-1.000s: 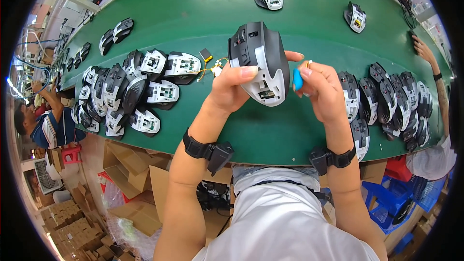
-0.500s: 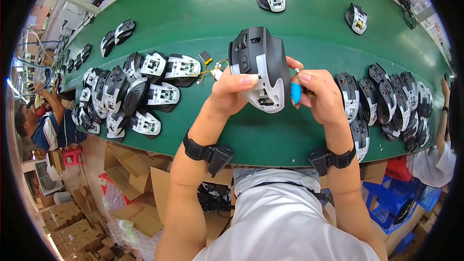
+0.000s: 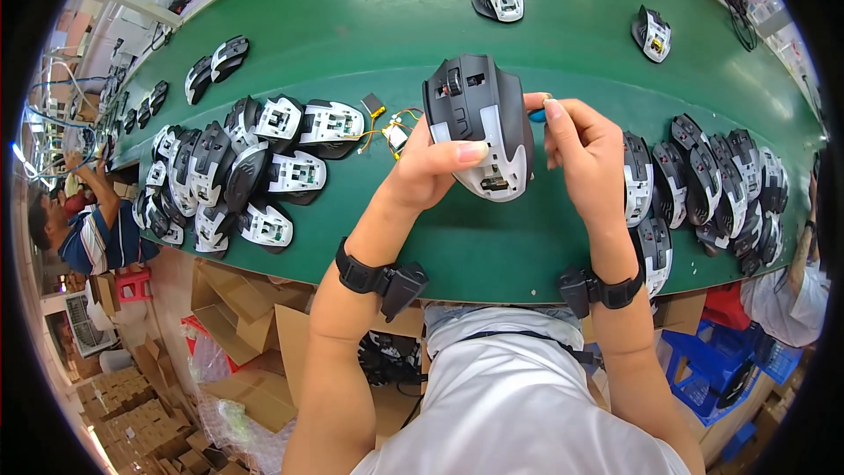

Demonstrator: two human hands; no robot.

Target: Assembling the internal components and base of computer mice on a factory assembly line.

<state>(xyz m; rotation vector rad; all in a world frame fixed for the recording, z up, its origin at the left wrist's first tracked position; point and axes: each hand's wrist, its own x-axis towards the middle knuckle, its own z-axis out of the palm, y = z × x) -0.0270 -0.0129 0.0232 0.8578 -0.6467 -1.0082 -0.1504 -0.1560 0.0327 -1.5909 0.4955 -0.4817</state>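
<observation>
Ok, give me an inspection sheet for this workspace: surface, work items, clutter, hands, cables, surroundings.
Surface: green table, with a few pale specks near the right pile.
Work items: black-and-white mouse shell, held up; left pile and right pile of similar shells.
Clutter: small dark-and-yellow part beside the left pile.
Hands: left hand holds the mouse shell; right hand is beside it, with a blue piece at its fingertips, grip unclear.
Cables: thin coloured wires near the left pile; black cable at far right.
Surroundings: co-workers either side, cardboard boxes, red stool.
</observation>
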